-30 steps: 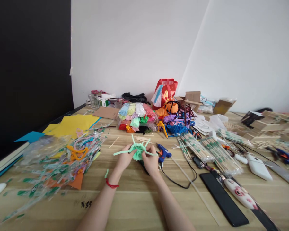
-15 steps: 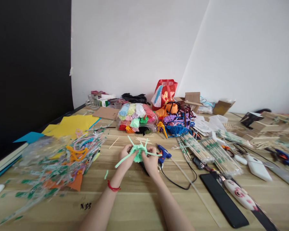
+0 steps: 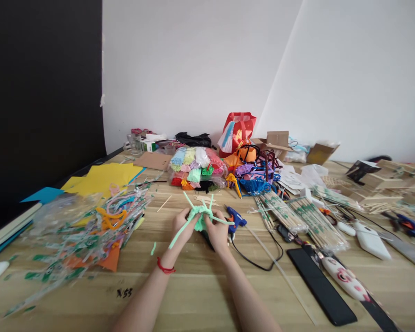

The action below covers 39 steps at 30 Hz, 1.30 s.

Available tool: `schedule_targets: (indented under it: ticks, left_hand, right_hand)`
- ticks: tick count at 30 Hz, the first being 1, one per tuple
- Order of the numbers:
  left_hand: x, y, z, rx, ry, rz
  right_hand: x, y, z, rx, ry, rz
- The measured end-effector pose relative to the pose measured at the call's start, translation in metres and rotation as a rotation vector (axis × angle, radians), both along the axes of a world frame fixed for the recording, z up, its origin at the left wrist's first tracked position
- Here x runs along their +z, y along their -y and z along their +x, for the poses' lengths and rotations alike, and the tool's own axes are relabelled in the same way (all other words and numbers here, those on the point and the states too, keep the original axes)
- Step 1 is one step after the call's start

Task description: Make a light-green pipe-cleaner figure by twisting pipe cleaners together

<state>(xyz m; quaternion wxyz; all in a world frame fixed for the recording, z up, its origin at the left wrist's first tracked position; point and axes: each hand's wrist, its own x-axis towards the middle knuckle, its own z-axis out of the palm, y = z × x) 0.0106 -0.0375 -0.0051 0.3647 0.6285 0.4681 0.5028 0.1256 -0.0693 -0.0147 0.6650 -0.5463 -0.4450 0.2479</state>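
Note:
Between my two hands is a mint-green pipe-cleaner piece (image 3: pixel 201 222), a small woven body with several loose stems sticking out. My left hand (image 3: pixel 181 227) grips its left side, and one long stem crosses over that hand toward the wrist. My right hand (image 3: pixel 217 232) pinches the right side, with another stem passing above the fingers. A dark object (image 3: pixel 207 240), partly hidden, lies on the table below the piece. Just right of my right hand rests a blue glue gun (image 3: pixel 235 218) with a black cord. A short green scrap (image 3: pixel 153 248) lies to the left.
Plastic wrappers and pipe-cleaner scraps (image 3: pixel 100 226) heap at the left, near yellow sheets (image 3: pixel 107 177). A bag of colored pipe cleaners (image 3: pixel 197 168) stands ahead. Bundled sticks (image 3: pixel 316 221), a black phone (image 3: pixel 321 286) and a white device (image 3: pixel 371 240) lie to the right.
The camera view has shifted very slightly. Both hands still hold the green piece, whose long left stem now hangs a little lower.

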Motion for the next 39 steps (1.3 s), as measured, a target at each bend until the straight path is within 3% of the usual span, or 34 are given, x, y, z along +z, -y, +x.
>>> schedule_targets:
  ticks: [6,17,20,24,28,34,39]
  left_hand:
    - [0.003,-0.006,-0.009,0.104,0.078,-0.014]
    - [0.002,-0.007,-0.005,0.05,0.141,-0.036]
    - [0.003,-0.006,-0.005,0.103,0.173,-0.01]
    - [0.006,-0.004,-0.008,0.21,0.137,0.045]
    - [0.005,-0.002,-0.008,0.239,0.088,0.063]
    - [0.006,0.004,0.0,0.199,0.085,0.041]
    - [0.007,0.008,0.004,0.185,0.086,0.028]
  right_hand:
    - [0.004,0.0,-0.003,0.091,-0.217,0.021]
    - [0.0,-0.005,0.006,0.131,-0.353,-0.064]
    - [0.002,-0.003,0.005,0.071,-0.238,-0.025]
    - [0.008,0.007,0.001,-0.119,0.13,0.124]
    - [0.007,0.014,-0.004,-0.1,0.414,0.255]
    - [0.003,0.01,-0.003,-0.263,0.447,0.317]
    - [0.004,0.009,0.0,-0.321,0.408,0.258]
